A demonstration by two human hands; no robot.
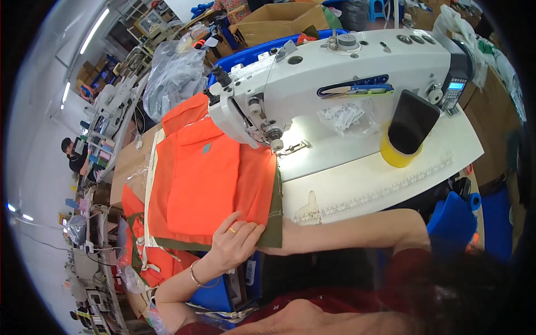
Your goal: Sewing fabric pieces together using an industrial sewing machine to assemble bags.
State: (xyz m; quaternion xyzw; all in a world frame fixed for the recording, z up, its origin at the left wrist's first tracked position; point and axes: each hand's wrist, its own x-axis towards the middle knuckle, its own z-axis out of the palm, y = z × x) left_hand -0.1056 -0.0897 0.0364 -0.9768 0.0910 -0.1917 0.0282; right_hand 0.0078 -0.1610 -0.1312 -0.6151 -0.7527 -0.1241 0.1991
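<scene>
An orange fabric panel (201, 184) with a sewn-on pocket lies on the sewing machine table, left of and under the machine head. Olive-green cloth (273, 226) shows beneath its right and near edges. My left hand (237, 243) grips the panel's near edge, fingers curled over the orange cloth. A ring and a bracelet are on that hand and wrist. My right arm reaches in from the right, and the right hand (274, 244) goes under the olive corner, so its fingers are hidden. The white sewing machine (290, 78) has its lit needle area (277, 151) at the panel's right edge.
On the machine bed stand a yellow tape roll (397, 153) and a dark phone (412, 120) leaning in it. A printed ruler (379, 192) runs along the front. More orange pieces (159, 262) hang at left. Behind are a cardboard box (279, 22) and plastic bags (176, 78).
</scene>
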